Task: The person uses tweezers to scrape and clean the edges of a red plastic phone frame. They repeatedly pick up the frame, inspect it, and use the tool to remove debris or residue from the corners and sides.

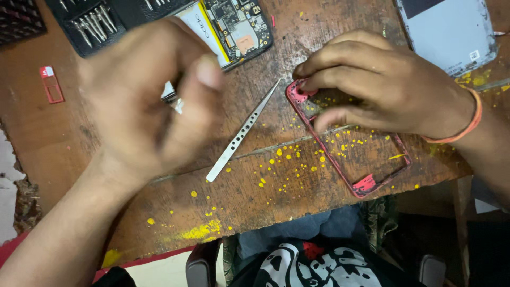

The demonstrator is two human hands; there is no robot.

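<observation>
Scarred brown wood, spattered with yellow paint flecks, makes up the table (297, 37) you are bent over. Your right hand (388, 87) presses down on the top end of a red phone frame (350, 143), fingers curled over its upper corner, so its grip is closed onto that frame. Your left hand (149, 95) hovers blurred above the table with fingers folded inward; something small and shiny shows between them, but I cannot tell what it is or how firmly the grip holds it. The risk, as I judge it, lies in the frame: it is a thin open rectangle, bare in the middle, and leaning hard on one corner could twist or crack a rail. Its lower corner also sits close to the table's front edge, so a slip could push it off. The frame looks worn, with dark smudges along the inside and a red tab at the bottom corner. Silver tweezers (243, 131) lie slantwise just left of it. Behind are an opened phone body (234, 24), a screwdriver bit case (93, 24), a grey back cover (449, 32) and a small red tray (51, 84).
</observation>
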